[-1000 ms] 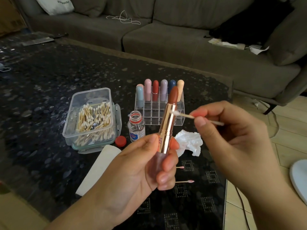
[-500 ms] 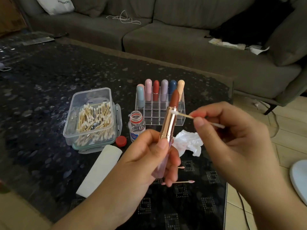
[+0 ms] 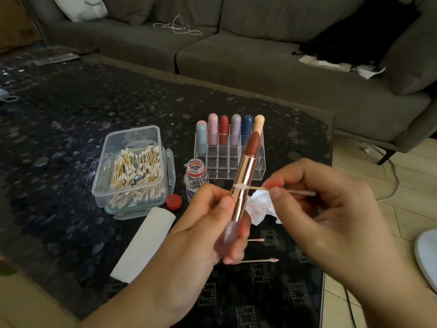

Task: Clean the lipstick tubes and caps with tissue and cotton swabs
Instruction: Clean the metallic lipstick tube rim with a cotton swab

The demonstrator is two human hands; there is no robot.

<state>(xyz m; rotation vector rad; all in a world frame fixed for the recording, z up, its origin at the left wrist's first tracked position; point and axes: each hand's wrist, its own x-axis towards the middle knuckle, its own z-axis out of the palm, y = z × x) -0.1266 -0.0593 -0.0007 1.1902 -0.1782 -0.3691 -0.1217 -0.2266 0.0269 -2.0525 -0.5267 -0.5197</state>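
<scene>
My left hand [image 3: 201, 235] grips an uncapped lipstick tube [image 3: 244, 176] upright by its pale lower end; the body is rose-gold and the brown-red stick is extended at the top. My right hand [image 3: 331, 209] pinches a cotton swab [image 3: 257, 187] between thumb and forefinger. The swab's white tip touches the gold body about halfway down. A crumpled tissue [image 3: 260, 207] with pink stains lies on the table behind the tube. Two used swabs [image 3: 257, 260] lie near my left fingers.
On the dark table stand a clear box of cotton swabs [image 3: 132, 169], an open small bottle [image 3: 195, 178] with its red cap [image 3: 173, 201] beside it, a folded white tissue [image 3: 144, 245], and a clear organizer [image 3: 230, 159] holding several capped lipsticks. A grey sofa [image 3: 248, 55] stands behind.
The swab tip has slid down the gold body from near the upper rim to about its middle. My left hand has shifted its fingers on the tube's lower end.
</scene>
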